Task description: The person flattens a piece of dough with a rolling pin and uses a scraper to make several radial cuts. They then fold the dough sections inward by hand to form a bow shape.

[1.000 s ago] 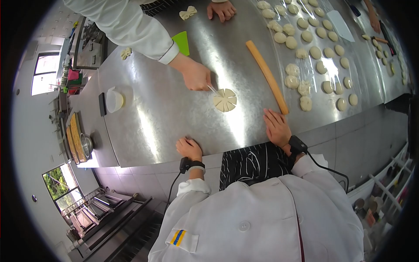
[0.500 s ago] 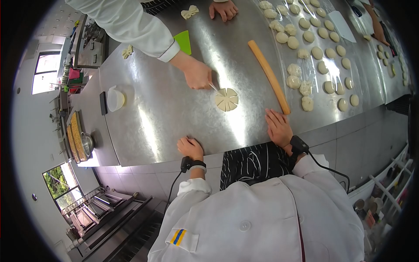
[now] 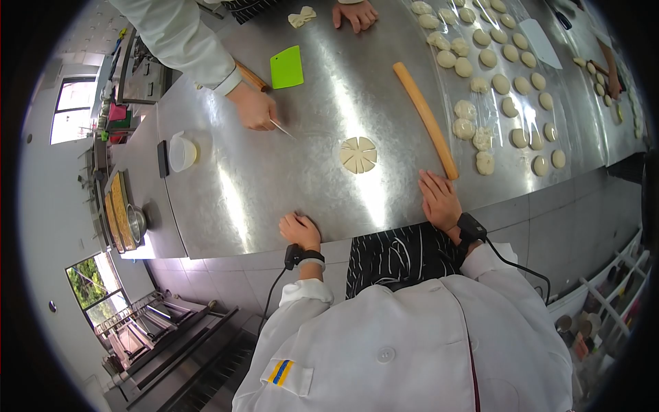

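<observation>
My left hand [image 3: 300, 231] rests at the near edge of the steel table, fingers curled in, with nothing visible in it. My right hand [image 3: 440, 200] lies flat on the table, fingers stretched out, close beside the near end of a wooden rolling pin [image 3: 427, 122]. Between and beyond my hands is a flat dough round [image 3: 358, 156] with cuts running in from its rim. Across the table a co-worker's hand [image 3: 255, 108] holds a thin pointed tool [image 3: 283, 129] left of the round. That person's other hand [image 3: 355, 15] leans on the tabletop.
Several dough balls [image 3: 500, 84] sit on plastic film at the right, near a white scraper [image 3: 539, 42]. A green scraper [image 3: 287, 67], a shaped dough piece [image 3: 302, 17] and a plastic cup [image 3: 182, 152] are also on the table. Another person's hand [image 3: 613, 88] shows far right.
The co-worker's hand with the thin tool has drawn away from the dough round to the left, uncovering more of the green scraper. My own hands have stayed put.
</observation>
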Demonstrator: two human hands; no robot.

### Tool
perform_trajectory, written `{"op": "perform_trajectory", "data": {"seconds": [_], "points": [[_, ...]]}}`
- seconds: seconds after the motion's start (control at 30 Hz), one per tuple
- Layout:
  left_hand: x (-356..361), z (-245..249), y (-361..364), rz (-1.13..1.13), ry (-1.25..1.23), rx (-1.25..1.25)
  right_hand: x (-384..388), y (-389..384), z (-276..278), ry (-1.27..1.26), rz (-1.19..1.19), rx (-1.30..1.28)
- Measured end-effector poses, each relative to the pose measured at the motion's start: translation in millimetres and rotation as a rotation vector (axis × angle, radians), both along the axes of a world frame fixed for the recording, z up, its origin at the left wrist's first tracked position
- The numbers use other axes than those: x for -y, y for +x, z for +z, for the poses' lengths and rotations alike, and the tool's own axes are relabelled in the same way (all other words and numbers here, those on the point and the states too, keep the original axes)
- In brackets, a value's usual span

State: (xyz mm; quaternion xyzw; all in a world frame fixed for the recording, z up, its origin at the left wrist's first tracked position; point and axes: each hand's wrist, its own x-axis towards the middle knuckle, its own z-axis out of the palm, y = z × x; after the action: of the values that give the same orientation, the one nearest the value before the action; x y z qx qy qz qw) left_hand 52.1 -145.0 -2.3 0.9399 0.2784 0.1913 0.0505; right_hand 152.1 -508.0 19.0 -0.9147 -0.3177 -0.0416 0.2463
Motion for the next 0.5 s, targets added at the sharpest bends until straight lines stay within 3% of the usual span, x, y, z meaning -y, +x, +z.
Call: {"op": "perform_trajectory", "data": {"seconds": [0.5], "points": [[0.0,1.7,0.3,-0.006,-0.055,0.006,1.0,-0.4,-1.4,-0.024,0.001,-0.006]]}}
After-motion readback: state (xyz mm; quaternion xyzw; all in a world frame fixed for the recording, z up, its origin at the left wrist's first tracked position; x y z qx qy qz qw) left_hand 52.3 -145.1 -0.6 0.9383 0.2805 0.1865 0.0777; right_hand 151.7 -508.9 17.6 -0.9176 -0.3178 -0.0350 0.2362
